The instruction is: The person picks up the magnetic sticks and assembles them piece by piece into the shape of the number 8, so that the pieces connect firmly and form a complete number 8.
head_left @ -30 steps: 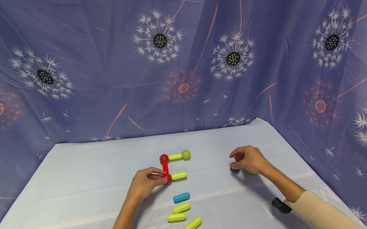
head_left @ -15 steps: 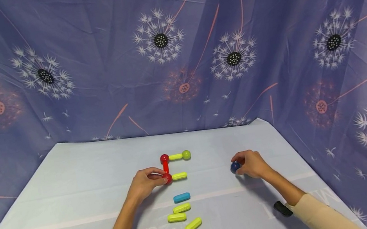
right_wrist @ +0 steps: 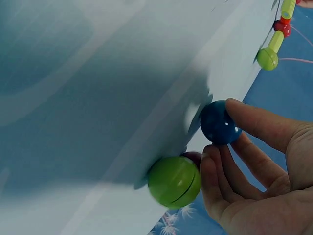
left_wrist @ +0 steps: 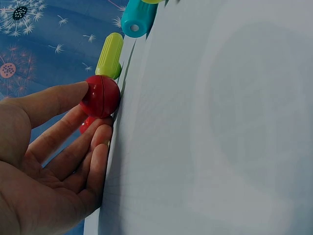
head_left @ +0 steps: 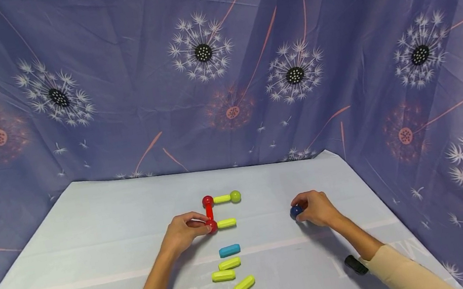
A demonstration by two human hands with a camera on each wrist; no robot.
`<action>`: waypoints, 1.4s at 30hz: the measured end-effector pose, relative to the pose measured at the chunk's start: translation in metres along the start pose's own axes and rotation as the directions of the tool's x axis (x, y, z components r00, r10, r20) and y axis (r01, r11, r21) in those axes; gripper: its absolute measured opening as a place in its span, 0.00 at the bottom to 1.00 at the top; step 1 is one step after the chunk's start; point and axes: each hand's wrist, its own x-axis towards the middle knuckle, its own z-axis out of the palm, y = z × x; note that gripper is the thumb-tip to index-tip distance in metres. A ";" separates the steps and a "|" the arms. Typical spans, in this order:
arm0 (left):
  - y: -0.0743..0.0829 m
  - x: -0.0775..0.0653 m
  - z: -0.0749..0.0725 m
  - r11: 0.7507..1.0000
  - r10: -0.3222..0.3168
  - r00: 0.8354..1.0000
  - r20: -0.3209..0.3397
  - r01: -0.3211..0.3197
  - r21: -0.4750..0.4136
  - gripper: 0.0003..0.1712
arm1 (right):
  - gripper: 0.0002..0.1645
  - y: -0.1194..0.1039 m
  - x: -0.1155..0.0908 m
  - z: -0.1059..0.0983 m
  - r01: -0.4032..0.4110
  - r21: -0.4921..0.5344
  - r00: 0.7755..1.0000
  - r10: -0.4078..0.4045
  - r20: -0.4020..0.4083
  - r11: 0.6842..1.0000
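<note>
My left hand (head_left: 184,234) pinches a red ball (left_wrist: 101,96) between thumb and fingers, at the near corner of a joined toy. From that ball a red rod (head_left: 209,211) runs back to a second red ball (head_left: 207,201). A yellow-green rod (head_left: 227,223) points right from the near ball; another yellow-green rod (head_left: 221,199) links the far one to a green ball (head_left: 235,196). Over at the right, my right hand (head_left: 318,209) pinches a dark blue ball (right_wrist: 217,123) with thumb and fingers. Its palm hides part of what lies behind.
Beside the right hand lie a loose green ball (right_wrist: 174,182) and a dark red ball (right_wrist: 193,157), mostly hidden. A blue rod (head_left: 229,250) and several yellow-green rods, one at the front (head_left: 244,286), lie on the pale tabletop (head_left: 91,225). Dandelion-print cloth (head_left: 136,79) hangs behind.
The right hand's raised fingers have come down around the dark blue ball, and the hand now covers the green ball seen beside it earlier. The left hand stays on the red ball.
</note>
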 end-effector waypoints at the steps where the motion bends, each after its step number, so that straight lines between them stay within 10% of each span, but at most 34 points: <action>1: 0.000 0.000 0.000 1.000 0.000 1.000 0.000 0.000 0.002 0.12 | 0.20 -0.002 0.000 0.001 0.002 0.005 1.000 -0.002 -0.002 1.000; 42: 0.001 -0.001 0.002 1.000 0.009 1.000 -0.015 -0.009 0.008 0.11 | 0.18 -0.086 0.024 0.075 0.115 0.202 0.992 -0.124 0.037 0.973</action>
